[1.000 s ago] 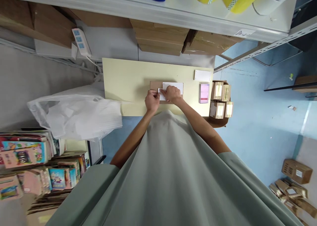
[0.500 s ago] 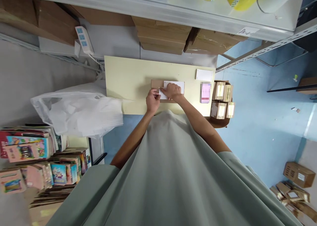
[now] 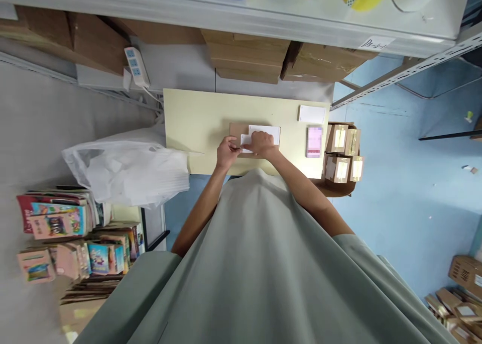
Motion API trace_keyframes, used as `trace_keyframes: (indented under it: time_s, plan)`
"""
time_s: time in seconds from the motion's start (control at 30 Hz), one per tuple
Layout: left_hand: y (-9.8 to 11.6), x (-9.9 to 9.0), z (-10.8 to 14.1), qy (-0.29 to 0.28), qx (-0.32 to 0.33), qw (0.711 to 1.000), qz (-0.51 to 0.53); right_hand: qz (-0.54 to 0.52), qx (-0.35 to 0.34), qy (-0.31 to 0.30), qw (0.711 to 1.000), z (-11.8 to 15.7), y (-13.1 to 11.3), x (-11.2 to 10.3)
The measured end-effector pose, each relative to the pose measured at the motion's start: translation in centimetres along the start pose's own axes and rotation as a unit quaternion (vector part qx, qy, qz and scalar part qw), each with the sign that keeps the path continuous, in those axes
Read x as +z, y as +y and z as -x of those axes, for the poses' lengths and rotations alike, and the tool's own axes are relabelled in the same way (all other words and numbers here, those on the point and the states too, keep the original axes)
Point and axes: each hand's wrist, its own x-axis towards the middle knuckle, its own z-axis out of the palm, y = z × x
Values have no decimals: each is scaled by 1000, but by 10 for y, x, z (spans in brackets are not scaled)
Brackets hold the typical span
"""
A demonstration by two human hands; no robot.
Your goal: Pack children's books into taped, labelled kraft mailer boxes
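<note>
A flat brown cardboard piece [image 3: 236,128] lies on the pale yellow tabletop in front of me. On it are two white cards, an upper white card [image 3: 274,130] and a lower white card [image 3: 245,139] offset to the left. My right hand [image 3: 262,144] rests over both, fingers curled and pressed together, with the thumb at the lower card. My left hand [image 3: 227,152] is at the cardboard's left part, fingers bent and thumb tip by the lower card's left corner. What its fingertips pinch is too small to make out.
The tabletop [image 3: 196,118] also carries a white box [image 3: 312,114] and a phone with a pink screen [image 3: 314,141] at right. A carton of small boxes [image 3: 339,168] stands beside it. Left are a white plastic bag [image 3: 128,168] and stacked books [image 3: 100,258]. A shelf [image 3: 263,20] overhangs the back.
My left hand has shifted slightly left along the cardboard. My right hand stays over the white cards. The whole view has swung a little.
</note>
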Motion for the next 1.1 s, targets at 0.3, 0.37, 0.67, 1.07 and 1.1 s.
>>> trace_keyframes:
  time_s: [0.3,0.37,0.67,1.07,1.1]
  plan:
    - [2,-7,3,-3,-7,1000,-21,-66,-1,-13,998,12,35,-3]
    - [4,-7,5,9,-14,1000,-22,-92,16,-9,996,24,57,-2]
    - [15,-12,3,5,-37,996,-77,-157,41,56,985,31,112,-1]
    - [16,-15,-3,11,-70,995,-68,-189,-8,109,976,29,115,35]
    - [15,-15,-4,12,-71,995,-72,-206,-9,111,972,34,117,45]
